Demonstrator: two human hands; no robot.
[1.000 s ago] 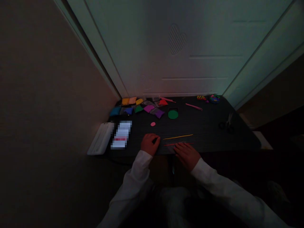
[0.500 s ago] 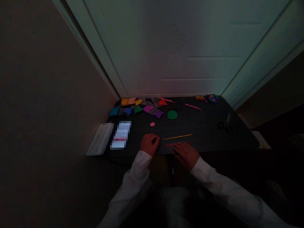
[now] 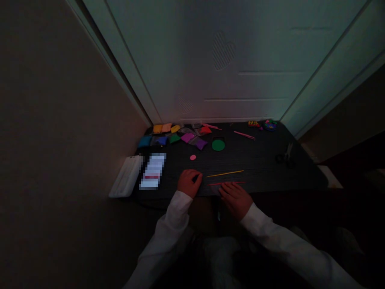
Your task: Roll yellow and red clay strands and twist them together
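Note:
My right hand [image 3: 236,199] lies flat at the table's front edge, fingers stretched out, its fingertips at a thin red strand [image 3: 212,184] that looks like modelling clay. Part of that strand is hidden under or behind the fingers. Behind it, roughly parallel, lies a thin yellow strand [image 3: 225,174]. To the left, my left hand [image 3: 189,183] rests on the table with thumb and fingers apart and nothing visible in it. A small flat pink disc [image 3: 193,157] is just beyond it. Farther back sits a larger green disc [image 3: 218,145].
Coloured packets, such as a purple packet [image 3: 199,144] and a blue packet [image 3: 161,141], line the table's back left. A lit, blurred screen [image 3: 153,171] and a white case [image 3: 126,176] lie left. Pink tweezers [image 3: 244,135], scissors [image 3: 287,156] and a colourful figure [image 3: 270,125] are right.
My right hand has shifted very slightly toward me and left, showing more of the red strand. My left hand stays where it was.

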